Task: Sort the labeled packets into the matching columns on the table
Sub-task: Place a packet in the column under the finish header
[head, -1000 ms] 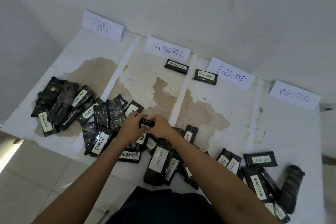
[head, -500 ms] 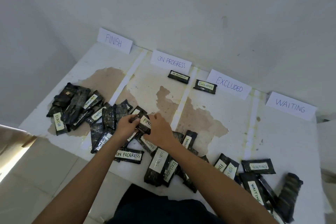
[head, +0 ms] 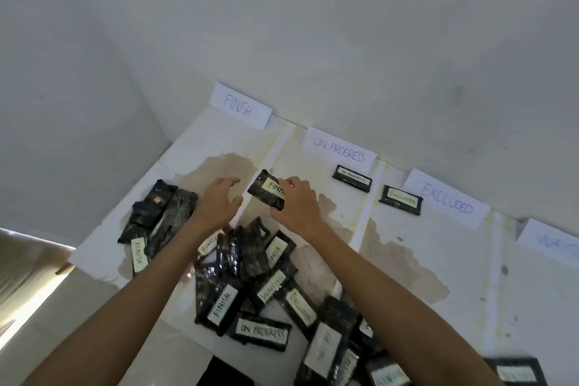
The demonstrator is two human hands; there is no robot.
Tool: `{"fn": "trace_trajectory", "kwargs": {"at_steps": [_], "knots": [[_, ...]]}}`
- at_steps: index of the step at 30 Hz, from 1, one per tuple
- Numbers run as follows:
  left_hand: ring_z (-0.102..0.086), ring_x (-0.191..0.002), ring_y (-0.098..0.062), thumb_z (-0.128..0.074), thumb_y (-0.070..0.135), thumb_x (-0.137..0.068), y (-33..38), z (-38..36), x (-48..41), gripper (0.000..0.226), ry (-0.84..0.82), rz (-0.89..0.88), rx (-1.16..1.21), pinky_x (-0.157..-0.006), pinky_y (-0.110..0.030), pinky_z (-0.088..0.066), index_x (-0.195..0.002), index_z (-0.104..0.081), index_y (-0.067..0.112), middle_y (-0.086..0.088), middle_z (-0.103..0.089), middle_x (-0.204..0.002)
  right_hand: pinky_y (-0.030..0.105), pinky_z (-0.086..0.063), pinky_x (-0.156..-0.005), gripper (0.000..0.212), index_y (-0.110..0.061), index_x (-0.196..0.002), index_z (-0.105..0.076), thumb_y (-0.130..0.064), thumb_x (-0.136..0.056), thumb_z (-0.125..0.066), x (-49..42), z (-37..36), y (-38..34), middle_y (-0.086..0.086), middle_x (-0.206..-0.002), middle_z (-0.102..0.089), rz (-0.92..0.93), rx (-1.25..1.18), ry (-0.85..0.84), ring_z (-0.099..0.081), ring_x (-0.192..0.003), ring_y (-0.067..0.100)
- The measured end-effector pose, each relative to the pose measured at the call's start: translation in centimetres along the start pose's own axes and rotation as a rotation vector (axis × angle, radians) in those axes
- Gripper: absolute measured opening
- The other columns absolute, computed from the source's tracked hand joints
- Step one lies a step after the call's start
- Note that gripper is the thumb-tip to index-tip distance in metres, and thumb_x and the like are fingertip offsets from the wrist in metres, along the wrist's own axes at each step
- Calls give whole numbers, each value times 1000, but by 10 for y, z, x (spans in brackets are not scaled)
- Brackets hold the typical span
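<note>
My right hand [head: 297, 207] grips a black packet labelled FINISH [head: 267, 194], lifted above the line between the first two columns. To its left my left hand [head: 217, 202] hovers with fingers spread and holds nothing. Paper signs stand at the back: FINISH [head: 239, 109], ON PROGRESS [head: 340, 149], EXCLUDED [head: 446, 197] and a cut-off WAITING [head: 550, 243]. One packet [head: 352, 178] lies under the ON PROGRESS sign and another [head: 400, 199] by EXCLUDED. Several mixed packets [head: 250, 276] are heaped under my forearms.
A second heap of black packets [head: 156, 219] lies at the left edge of the stained white table [head: 423, 260]. More packets [head: 517, 373] crowd the near right. Walls close the back and left; the floor [head: 28, 288] drops off at the left.
My right hand has carried the FINISH packet up and away from the heap toward the back left. My left hand has let go of it and spread open. The camera tilted upward.
</note>
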State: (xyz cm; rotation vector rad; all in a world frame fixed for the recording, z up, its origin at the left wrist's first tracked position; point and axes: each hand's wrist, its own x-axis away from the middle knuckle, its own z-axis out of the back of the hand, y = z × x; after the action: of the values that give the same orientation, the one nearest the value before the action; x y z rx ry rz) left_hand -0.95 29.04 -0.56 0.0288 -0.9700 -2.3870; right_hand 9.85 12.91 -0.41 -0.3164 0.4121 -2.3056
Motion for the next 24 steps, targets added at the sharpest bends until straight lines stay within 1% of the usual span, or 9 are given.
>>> {"fn": "trace_trajectory", "kwargs": {"at_steps": [2,4,6,9,12,17,19,21,24], "knots": [[-39,-127,-27,-55,17,-89,-18,13,-35,49,-38,-14,-38,-107,-40,-34,-135,-42,11,-11,-42,-137,41,-37,-92,60,-12,-133,-44,-35,-81,-63,-35,-6,-10,10,-127,-47,-20,-19,2,-42,-113,30],[-35,-130,-29,-54,20,-87,-35,23,-68,53,-77,-22,-78,-107,-42,-32,-137,-39,11,-12,-39,-139,41,-37,-93,60,-12,-134,-44,-34,-81,-63,-69,-14,-18,10,-128,-47,-38,-22,0,-42,-113,30],[-35,-129,-34,-53,24,-86,-52,29,-102,56,-109,-45,-134,-104,-44,-34,-138,-37,11,-13,-38,-140,41,-36,-94,60,-12,-136,-43,-33,-83,-62,-101,-24,-23,10,-130,-46,-53,-16,-6,-41,-115,30],[-34,-129,-36,-57,20,-87,-74,29,-145,58,-140,-46,-196,-100,-47,-38,-140,-35,11,-14,-33,-144,41,-33,-95,60,-13,-139,-40,-32,-86,-61,-146,-41,-24,9,-134,-43,-72,-6,-33,-39,-118,30],[-28,-133,-35,-57,19,-87,-90,22,-180,63,-163,-52,-220,-104,-47,-36,-142,-30,10,-14,-27,-149,39,-32,-95,61,-14,-140,-39,-31,-86,-60,-185,-58,-22,8,-135,-43,-77,19,-52,-38,-118,30],[-16,-141,-35,-55,20,-89,-103,5,-216,69,-158,-109,-257,-112,-45,-24,-145,-18,3,-19,-18,-153,40,-34,-94,58,-15,-139,-42,-30,-86,-61,-228,-80,-13,9,-135,-44,-83,44,-45,-40,-118,31],[-12,-142,-33,-54,20,-89,-104,1,-224,70,-145,-115,-276,-114,-44,-20,-145,-16,2,-18,-15,-154,39,-35,-93,58,-14,-138,-43,-30,-86,-62,-238,-84,-9,8,-136,-45,-88,37,-36,-41,-117,31],[-11,-142,-33,-53,21,-89,-106,-1,-231,69,-155,-113,-296,-114,-44,-21,-145,-17,3,-17,-14,-154,39,-35,-93,57,-14,-137,-44,-29,-85,-63,-244,-87,-7,8,-136,-45,-93,35,-38,-41,-118,31],[-13,-141,-34,-54,25,-87,-108,-2,-233,67,-156,-142,-362,-110,-47,-25,-143,-23,4,-18,-15,-153,40,-36,-93,58,-15,-137,-45,-30,-84,-65,-246,-90,-4,6,-137,-46,-86,30,-43,-41,-119,30]]}}
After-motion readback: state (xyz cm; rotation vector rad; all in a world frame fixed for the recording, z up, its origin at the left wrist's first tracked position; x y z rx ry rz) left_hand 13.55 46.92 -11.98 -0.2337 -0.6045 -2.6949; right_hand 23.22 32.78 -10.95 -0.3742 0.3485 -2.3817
